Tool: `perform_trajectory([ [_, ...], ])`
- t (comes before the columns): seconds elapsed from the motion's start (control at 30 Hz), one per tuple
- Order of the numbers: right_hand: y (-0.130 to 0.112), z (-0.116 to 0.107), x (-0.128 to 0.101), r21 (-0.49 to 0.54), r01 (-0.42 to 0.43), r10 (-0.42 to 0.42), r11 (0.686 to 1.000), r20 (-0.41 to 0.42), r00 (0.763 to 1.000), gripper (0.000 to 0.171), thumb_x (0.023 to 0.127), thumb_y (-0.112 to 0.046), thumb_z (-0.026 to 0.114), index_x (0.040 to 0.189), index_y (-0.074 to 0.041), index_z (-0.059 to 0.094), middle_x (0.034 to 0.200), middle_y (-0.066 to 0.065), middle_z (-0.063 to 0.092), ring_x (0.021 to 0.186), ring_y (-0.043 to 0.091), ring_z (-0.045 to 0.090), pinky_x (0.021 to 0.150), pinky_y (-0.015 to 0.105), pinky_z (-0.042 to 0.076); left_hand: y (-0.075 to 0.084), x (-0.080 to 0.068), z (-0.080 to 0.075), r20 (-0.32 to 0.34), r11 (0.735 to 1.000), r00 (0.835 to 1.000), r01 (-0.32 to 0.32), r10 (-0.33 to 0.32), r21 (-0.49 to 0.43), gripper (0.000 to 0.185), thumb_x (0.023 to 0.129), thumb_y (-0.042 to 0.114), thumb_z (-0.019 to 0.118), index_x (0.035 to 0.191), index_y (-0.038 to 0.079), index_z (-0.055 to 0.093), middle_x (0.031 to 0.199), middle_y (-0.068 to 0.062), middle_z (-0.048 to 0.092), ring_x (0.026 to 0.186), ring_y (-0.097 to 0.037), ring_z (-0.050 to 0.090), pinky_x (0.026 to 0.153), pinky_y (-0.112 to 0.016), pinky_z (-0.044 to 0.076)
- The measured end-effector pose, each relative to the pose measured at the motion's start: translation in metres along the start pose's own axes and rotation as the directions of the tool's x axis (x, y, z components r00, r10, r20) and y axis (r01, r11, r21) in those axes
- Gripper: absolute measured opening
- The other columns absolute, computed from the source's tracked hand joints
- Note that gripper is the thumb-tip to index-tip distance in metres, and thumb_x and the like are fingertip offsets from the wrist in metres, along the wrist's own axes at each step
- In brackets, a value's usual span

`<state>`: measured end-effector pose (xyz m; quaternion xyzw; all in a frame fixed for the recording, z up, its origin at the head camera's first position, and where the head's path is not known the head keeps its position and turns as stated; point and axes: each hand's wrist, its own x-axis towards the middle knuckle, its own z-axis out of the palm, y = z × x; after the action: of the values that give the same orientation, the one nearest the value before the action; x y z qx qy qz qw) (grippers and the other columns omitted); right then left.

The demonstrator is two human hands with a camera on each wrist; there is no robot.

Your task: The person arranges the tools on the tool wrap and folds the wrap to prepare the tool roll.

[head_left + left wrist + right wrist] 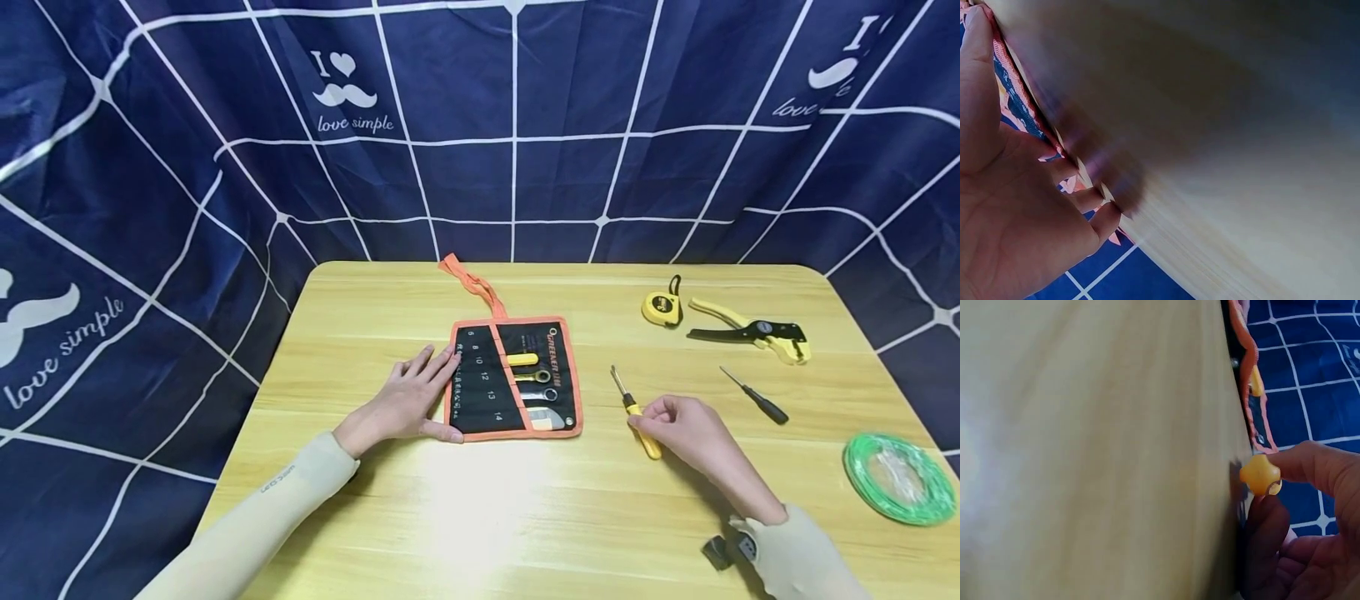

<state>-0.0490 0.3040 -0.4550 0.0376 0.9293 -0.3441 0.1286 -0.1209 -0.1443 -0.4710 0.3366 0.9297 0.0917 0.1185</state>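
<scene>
The head view cuts off the near edge of the counter [420, 533] and both sleeves [277, 500]. The pouch [510, 419] hides part of the wrenches [534, 395], and its finest print is too small to read. In the right wrist view, the screwdriver handle [1260, 474] hides the shaft.

Left hand [405, 400] palm down, fingers extended, thumb splayed. Right hand [686, 425] pinches between thumb and forefinger. Left forearm [262, 517], right forearm [810, 557] sleeved, angled inward.
</scene>
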Motion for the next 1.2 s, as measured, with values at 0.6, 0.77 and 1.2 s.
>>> perform_trajectory([
  [0.6, 0.002, -0.004, 0.007, 0.638, 0.031, -0.042, 0.769, 0.001, 0.999, 0.023, 0.108, -0.017, 0.073, 0.117, 0.004, 0.075, 0.094, 0.008, 0.079, 0.074, 0.010, 0.069, 0.065, 0.024, 0.057, -0.001, 0.001, 0.002, 0.004, 1.000, 1.000, 0.008, -0.008, -0.006, 0.129, 0.087, 0.078, 0.076, 0.175, 0.003, 0.018, 0.181, -0.017, 0.015, 0.164, -0.046, 0.012, 0.115, -0.069, 0.031],
  [0.77, -0.001, -0.008, 0.009, 0.724, 0.048, -0.038, 0.688, -0.030, 0.999, 0.012, 0.107, -0.015, 0.074, 0.115, -0.007, 0.079, 0.100, 0.010, 0.081, 0.080, 0.008, 0.071, 0.071, 0.023, 0.059, -0.001, 0.001, 0.003, 0.002, 1.000, 1.000, 0.008, -0.008, -0.008, 0.129, 0.087, 0.078, 0.077, 0.175, 0.003, 0.019, 0.180, -0.017, 0.016, 0.164, -0.046, 0.013, 0.115, -0.070, 0.031],
  [1.2, -0.006, -0.014, 0.014, 0.796, 0.087, -0.042, 0.598, -0.077, 0.996, 0.019, 0.108, -0.007, 0.070, 0.124, -0.007, 0.080, 0.110, 0.002, 0.078, 0.097, 0.007, 0.074, 0.090, 0.019, 0.056, 0.000, 0.000, 0.001, -0.001, 1.000, 1.000, 0.009, -0.009, -0.008, 0.129, 0.086, 0.077, 0.077, 0.175, 0.003, 0.019, 0.181, -0.017, 0.015, 0.164, -0.047, 0.013, 0.115, -0.069, 0.031],
])
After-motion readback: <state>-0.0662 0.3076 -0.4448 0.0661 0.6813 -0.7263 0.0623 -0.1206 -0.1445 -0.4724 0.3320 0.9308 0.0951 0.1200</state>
